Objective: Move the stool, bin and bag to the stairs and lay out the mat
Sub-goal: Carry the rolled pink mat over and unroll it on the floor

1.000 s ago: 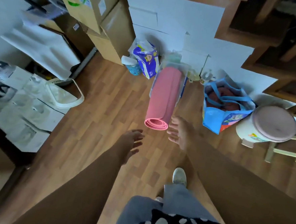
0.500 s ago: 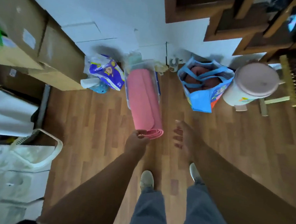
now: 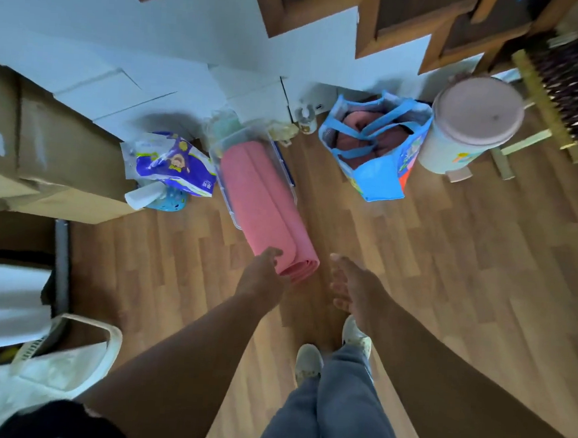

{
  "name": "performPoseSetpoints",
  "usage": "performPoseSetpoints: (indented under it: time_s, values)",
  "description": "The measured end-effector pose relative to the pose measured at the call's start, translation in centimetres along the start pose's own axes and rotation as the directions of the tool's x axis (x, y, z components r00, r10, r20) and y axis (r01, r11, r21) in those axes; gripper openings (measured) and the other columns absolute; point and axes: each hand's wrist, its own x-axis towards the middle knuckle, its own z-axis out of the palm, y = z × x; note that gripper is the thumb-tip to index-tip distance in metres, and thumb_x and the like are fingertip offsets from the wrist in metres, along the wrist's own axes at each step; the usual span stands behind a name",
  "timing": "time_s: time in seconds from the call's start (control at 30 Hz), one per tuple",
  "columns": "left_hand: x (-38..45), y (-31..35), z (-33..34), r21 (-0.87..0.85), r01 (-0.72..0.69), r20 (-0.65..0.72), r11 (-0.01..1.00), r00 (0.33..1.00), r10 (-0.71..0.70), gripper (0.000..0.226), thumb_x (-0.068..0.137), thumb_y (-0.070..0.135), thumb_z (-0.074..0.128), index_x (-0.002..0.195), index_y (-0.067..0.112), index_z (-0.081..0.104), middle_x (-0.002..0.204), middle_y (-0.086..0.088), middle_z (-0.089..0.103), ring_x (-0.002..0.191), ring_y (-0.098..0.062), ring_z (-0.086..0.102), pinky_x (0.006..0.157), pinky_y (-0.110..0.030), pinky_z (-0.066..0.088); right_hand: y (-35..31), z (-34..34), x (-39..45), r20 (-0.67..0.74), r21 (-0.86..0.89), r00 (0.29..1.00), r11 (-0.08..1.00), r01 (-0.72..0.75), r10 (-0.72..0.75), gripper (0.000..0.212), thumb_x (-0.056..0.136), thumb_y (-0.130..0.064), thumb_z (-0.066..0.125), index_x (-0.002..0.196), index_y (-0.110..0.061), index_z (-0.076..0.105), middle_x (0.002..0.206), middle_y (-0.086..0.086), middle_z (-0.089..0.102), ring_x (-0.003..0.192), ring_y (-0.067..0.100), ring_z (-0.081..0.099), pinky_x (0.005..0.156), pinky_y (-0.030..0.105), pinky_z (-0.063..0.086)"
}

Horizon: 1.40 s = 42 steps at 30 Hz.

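My left hand (image 3: pixel 259 278) is on the near end of the rolled pink mat (image 3: pixel 264 203), at the centre of the frame. Its fingers (image 3: pixel 273 253) curl over the roll's left edge, touching it, though I can't tell whether they have closed into a full grip. My right hand (image 3: pixel 351 288) hangs just right of the roll's end, fingers spread, holding nothing and not touching the mat.

The mat slants from a clear box (image 3: pixel 238 140) by the wall down toward me, its far end resting in or on that box; I can't tell which. The bag (image 3: pixel 376 170), the bin (image 3: pixel 465 128) and the stool (image 3: pixel 541 110) sit at upper right beside the stairs (image 3: pixel 397 24), so I judge the moving is done and the mat is the step in hand.

To do it well, I want both hands on the roll before I lift: the right one should come in on the opposite side of the end, so the coil is squeezed shut and can't spring loose. Then I would draw it back toward my feet (image 3: pixel 308 360), clear of the box and the purple packet (image 3: pixel 175 166) to its left, which it could drag along. The open floor (image 3: pixel 447 281) at lower right looks like the best place to unroll, laying the loose edge down first.
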Motion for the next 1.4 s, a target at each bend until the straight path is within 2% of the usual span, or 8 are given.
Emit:
performPoseSetpoints:
  time_s: [0.13, 0.27, 0.4, 0.5, 0.63, 1.03, 1.2, 1.4]
  values:
    - [2.6, -0.4, 0.3, 0.138, -0.017, 0.029, 0.99, 0.999, 0.014, 0.072, 0.078, 0.016, 0.073, 0.143, 0.017, 0.043, 0.136, -0.009, 0.048, 0.122, -0.025, 0.052, 0.096, -0.035, 0.048, -0.6, 0.5, 2.1, -0.04, 0.039, 0.998, 0.998, -0.041, 0.043, 0.012, 0.094, -0.04, 0.058, 0.093, -0.028, 0.059, 0.136, 0.026, 0.052, 0.125, 0.045, 0.05, 0.105, 0.056, 0.039]
    - [6.1, -1.4, 0.5, 0.312, -0.022, 0.057, 0.95, 0.998, 0.004, 0.076, 0.081, 0.009, 0.066, 0.148, 0.022, 0.034, 0.144, -0.006, 0.038, 0.122, -0.026, 0.052, 0.099, -0.037, 0.048, -1.1, 1.3, 4.3, -0.061, 0.059, 0.998, 0.998, -0.028, 0.032, 0.017, 0.094, -0.033, 0.06, 0.087, -0.018, 0.058, 0.138, 0.036, 0.044, 0.1, 0.043, 0.055, 0.088, 0.055, 0.045]
    - [10.0, -2.3, 0.9, 0.406, -0.062, 0.112, 0.912, 0.994, 0.017, 0.081, 0.083, 0.005, 0.061, 0.152, 0.024, 0.025, 0.15, -0.004, 0.035, 0.132, -0.023, 0.044, 0.105, -0.034, 0.041, -0.5, 1.9, 7.8, -0.088, 0.087, 0.993, 0.994, -0.069, 0.077, 0.039, 0.097, -0.029, 0.056, 0.114, 0.006, 0.06, 0.134, 0.041, 0.045, 0.116, 0.056, 0.05, 0.091, 0.058, 0.045]
    - [13.7, -3.1, 1.1, 0.511, -0.159, 0.174, 0.845, 0.982, 0.079, 0.08, 0.085, 0.002, 0.059, 0.153, 0.02, 0.022, 0.151, -0.002, 0.036, 0.136, -0.022, 0.039, 0.109, -0.035, 0.037, -0.2, 3.1, 10.6, -0.134, 0.118, 0.988, 0.991, -0.059, 0.075, 0.023, 0.094, -0.033, 0.059, 0.099, -0.012, 0.063, 0.109, 0.022, 0.064, 0.092, 0.03, 0.064, 0.064, 0.025, 0.044]
    - [19.0, -4.5, 1.0, 0.639, -0.4, 0.303, 0.657, 0.916, 0.264, 0.091, 0.077, -0.001, 0.063, 0.152, 0.024, 0.018, 0.148, -0.001, 0.041, 0.129, -0.022, 0.046, 0.105, -0.045, 0.043, 1.1, 5.3, 15.8, -0.17, 0.059, 0.984, 0.997, -0.046, 0.056, 0.042, 0.092, -0.032, 0.062, 0.124, -0.006, 0.053, 0.091, -0.003, 0.058, 0.072, 0.006, 0.054, 0.05, 0.019, 0.04]
    - [29.7, -4.9, 2.1, 0.688, -0.718, 0.625, 0.106, 0.66, 0.417, 0.087, 0.089, 0.003, 0.057, 0.156, 0.018, 0.004, 0.163, -0.008, 0.008, 0.149, -0.031, 0.015, 0.117, -0.043, 0.027, 5.3, 11.0, 30.7, -0.313, -0.353, 0.949, 0.933, -0.069, -0.048, 0.109, 0.034, -0.075, 0.061, 0.132, -0.028, 0.046, 0.118, -0.001, 0.062, 0.105, 0.025, 0.063, 0.083, 0.047, 0.057]
    - [33.4, -6.9, 4.2, 0.696, -0.718, 0.679, 0.008, 0.661, 0.32, 0.102, 0.086, 0.017, 0.067, 0.156, 0.022, -0.008, 0.164, -0.009, -0.004, 0.15, -0.033, 0.0, 0.121, -0.048, 0.013, 5.0, 11.5, 32.9, -0.293, -0.635, 0.954, 0.76, -0.141, -0.068, 0.124, 0.055, -0.068, 0.078, 0.153, -0.02, 0.019, 0.156, 0.005, 0.032, 0.143, 0.03, 0.031, 0.113, 0.058, 0.028]
    - [36.8, -9.5, 5.2, 0.751, -0.661, 0.624, 0.003, 0.71, 0.327, 0.11, 0.081, 0.038, 0.073, 0.155, 0.027, -0.008, 0.164, -0.007, -0.001, 0.151, -0.03, -0.004, 0.12, -0.054, 0.005, 6.4, 11.6, 37.2, -0.211, -0.727, 0.977, 0.673, -0.137, -0.029, 0.147, 0.038, -0.075, 0.081, 0.154, -0.022, 0.007, 0.158, 0.004, 0.029, 0.144, 0.029, 0.029, 0.111, 0.065, 0.021]
